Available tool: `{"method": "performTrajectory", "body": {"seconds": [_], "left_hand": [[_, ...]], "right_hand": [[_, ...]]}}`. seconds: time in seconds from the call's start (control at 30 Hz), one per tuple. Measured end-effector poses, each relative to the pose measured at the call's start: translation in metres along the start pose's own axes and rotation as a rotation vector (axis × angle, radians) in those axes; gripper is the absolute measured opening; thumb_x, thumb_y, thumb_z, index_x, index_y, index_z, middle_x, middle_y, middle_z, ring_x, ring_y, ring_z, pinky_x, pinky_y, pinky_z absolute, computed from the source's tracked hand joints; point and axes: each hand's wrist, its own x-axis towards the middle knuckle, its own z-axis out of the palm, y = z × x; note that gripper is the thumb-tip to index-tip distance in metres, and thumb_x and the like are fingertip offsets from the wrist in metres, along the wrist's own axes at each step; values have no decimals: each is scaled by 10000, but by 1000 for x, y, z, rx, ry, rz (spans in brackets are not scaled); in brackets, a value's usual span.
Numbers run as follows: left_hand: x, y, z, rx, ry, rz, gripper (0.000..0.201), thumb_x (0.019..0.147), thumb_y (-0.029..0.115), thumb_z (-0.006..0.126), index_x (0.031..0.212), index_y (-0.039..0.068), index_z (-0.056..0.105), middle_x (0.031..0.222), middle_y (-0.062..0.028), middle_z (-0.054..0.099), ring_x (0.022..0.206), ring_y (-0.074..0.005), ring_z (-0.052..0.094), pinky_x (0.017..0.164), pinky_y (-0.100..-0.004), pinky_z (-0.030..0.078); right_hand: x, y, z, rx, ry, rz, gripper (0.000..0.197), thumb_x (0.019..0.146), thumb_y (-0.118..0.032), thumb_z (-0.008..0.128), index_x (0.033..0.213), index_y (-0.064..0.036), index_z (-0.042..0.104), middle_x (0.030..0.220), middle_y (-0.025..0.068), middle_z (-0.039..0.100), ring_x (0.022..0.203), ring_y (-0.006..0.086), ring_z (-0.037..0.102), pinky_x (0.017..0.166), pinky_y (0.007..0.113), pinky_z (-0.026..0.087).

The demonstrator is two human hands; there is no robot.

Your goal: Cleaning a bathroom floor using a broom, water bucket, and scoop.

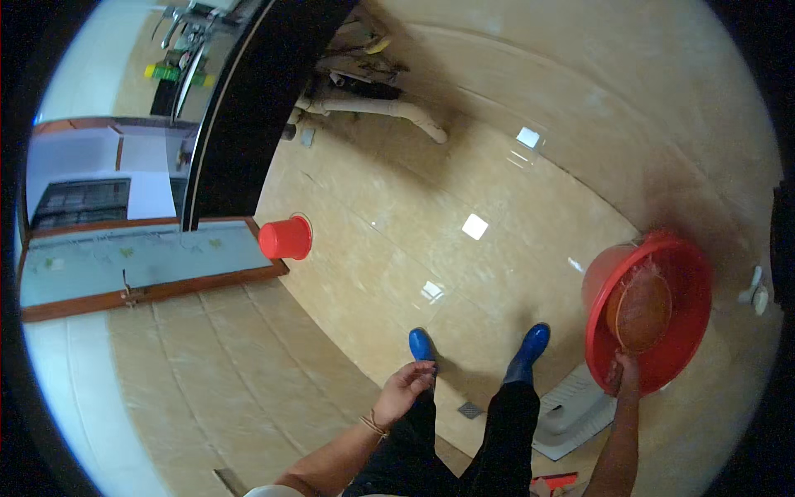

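Note:
On the right, a large red plastic tub stands against the wall. Inside it is a round orange scoop, its bowl toward the middle of the tub. My right hand reaches over the tub's near rim, its fingers closed at the scoop's near end; the grip itself is partly hidden. My left hand hangs in the air before my left leg, with a thin bracelet at the wrist. Its fingers are loosely bent and a little apart, with nothing in them.
A small red bucket sits on the tiled floor by the door. A squat toilet pan lies beside my blue boots. Left of centre, a black counter stands near a pale drain pipe.

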Motion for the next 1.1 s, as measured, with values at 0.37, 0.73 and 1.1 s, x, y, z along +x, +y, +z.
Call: {"method": "performTrajectory", "body": {"seconds": [0.37,0.73,1.1], "left_hand": [[-42,-62,-108,-362,147,66,248,825,34,501,1073,26,507,907,-13,545,813,-97,522,715,-218,433],[-121,-157,-304,-694,497,-3,229,857,78,454,1073,20,501,908,-57,534,777,-144,538,719,-262,464],[-133,-193,-411,-941,767,-160,212,844,60,467,1052,22,493,877,-42,532,731,-138,541,647,-258,465]], "right_hand": [[-148,-10,99,-376,-68,-105,105,703,-82,514,764,-49,435,501,42,446,359,146,445,339,269,396],[-198,73,368,-407,-393,97,176,737,-127,531,893,-111,451,558,28,437,413,150,418,387,295,374],[-158,89,692,-540,-527,187,89,750,-155,506,731,-75,472,530,45,457,431,171,455,423,309,413]]}}
